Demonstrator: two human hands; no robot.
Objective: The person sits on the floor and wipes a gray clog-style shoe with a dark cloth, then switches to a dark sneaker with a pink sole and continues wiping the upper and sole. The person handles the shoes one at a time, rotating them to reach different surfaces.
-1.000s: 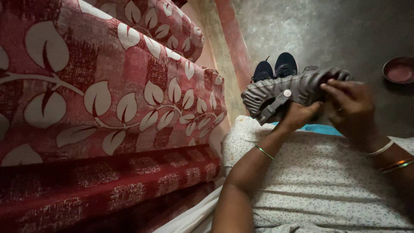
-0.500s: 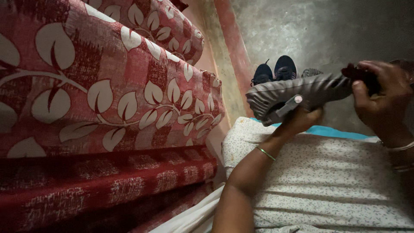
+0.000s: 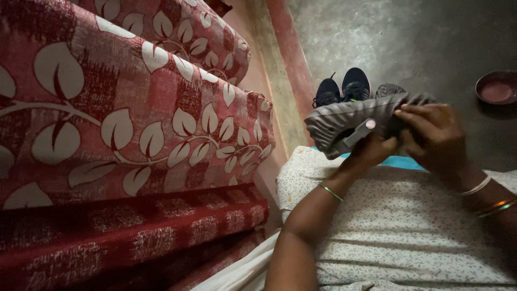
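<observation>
Gripping the grey ribbed sandal (image 3: 350,116), left hand (image 3: 371,151) beneath, right hand (image 3: 431,132) beside.

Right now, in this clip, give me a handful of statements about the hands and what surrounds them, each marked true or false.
1. Both hands hold a grey ribbed clog. True.
2. The left hand supports it from below. True.
3. The right hand rests flat on the lap. False: it grips the clog's far end.
4. A pair of dark sneakers stands on the floor beyond. True.
5. The sofa is plain blue. False: red with pale leaves.
6. The bowl sits on the sofa. False: on the floor.
</observation>
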